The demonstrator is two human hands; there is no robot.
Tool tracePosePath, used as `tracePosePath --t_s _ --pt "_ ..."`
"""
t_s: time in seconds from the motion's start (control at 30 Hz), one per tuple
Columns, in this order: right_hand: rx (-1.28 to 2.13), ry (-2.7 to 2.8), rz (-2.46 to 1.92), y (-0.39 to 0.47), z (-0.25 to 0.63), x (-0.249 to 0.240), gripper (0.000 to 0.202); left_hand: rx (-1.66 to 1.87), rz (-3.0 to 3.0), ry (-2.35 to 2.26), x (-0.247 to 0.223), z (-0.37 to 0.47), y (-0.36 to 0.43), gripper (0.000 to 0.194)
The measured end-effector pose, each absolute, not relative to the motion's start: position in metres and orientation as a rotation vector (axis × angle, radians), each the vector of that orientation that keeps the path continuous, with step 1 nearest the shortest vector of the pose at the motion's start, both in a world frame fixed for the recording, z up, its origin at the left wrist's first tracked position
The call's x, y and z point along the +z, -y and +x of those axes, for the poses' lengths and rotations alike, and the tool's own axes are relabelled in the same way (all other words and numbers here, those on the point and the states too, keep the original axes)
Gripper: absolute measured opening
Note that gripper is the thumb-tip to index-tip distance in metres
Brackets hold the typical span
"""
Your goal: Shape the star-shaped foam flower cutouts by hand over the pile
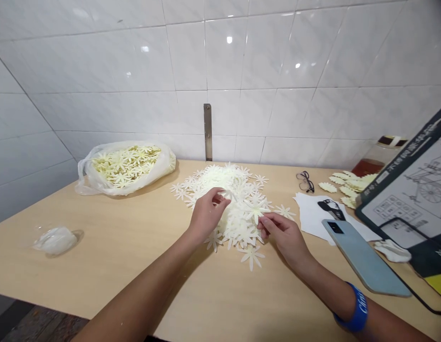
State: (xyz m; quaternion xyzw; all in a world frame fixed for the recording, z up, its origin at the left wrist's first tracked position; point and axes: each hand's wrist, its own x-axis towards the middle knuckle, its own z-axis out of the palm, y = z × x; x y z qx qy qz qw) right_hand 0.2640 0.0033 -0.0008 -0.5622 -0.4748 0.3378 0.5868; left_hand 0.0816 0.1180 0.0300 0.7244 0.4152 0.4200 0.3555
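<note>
A heap of pale cream, flower-shaped cutouts [238, 228] with thin pointed petals covers the middle of the table. Between the thumb and fingers of my right hand [284, 237] is one flower cutout [255, 210], pinched by a petal at the heap's right side. My left hand [208, 213] is over the heap's left part, its thumb and fingers curled together on another pale flower cutout [228, 194], only partly visible. One loose flower cutout [252, 257] lies flat at the near edge of the heap.
An open plastic bag [167, 164] of yellowish cutouts lies back left, a small white bundle [56, 240] nearer. Rightward are glasses [305, 182], white paper [308, 209], a phone [366, 259], oval cutouts [349, 183], a jar [372, 159] and a leaning printed box [413, 190].
</note>
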Motion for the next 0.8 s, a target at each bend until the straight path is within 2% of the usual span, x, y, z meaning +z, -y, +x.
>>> tracePosePath --t_s 0.07,0.13,0.2,0.3,0.43,0.63,0.8 --pt "0.798 1.115 -1.323 -0.003 0.264 0.000 0.032 1.205 2.122 -1.046 0.030 0.082 -0.116 0.033" --pt "0.808 1.119 -1.335 -0.003 0.263 0.000 0.033 1.291 2.311 -0.901 0.029 0.084 -0.112 0.023" --pt "0.813 1.120 -1.340 -0.004 0.262 0.001 0.034 1.289 2.433 -0.693 0.028 0.087 -0.107 0.017" --pt "0.828 1.104 -1.320 -0.004 0.260 0.002 0.034 1.225 2.561 -0.456 0.026 0.093 -0.101 0.018" --pt "0.866 1.087 -1.290 -0.004 0.259 0.002 0.035 1.195 2.676 -0.383 0.026 0.095 -0.096 0.020" --pt "0.882 1.121 -1.289 -0.005 0.260 -0.002 0.035 1.193 2.602 -0.381 0.025 0.095 -0.094 0.020" --pt "0.867 1.209 -1.294 -0.003 0.260 -0.002 0.034 1.115 2.212 -0.625 0.022 0.104 -0.085 0.014"
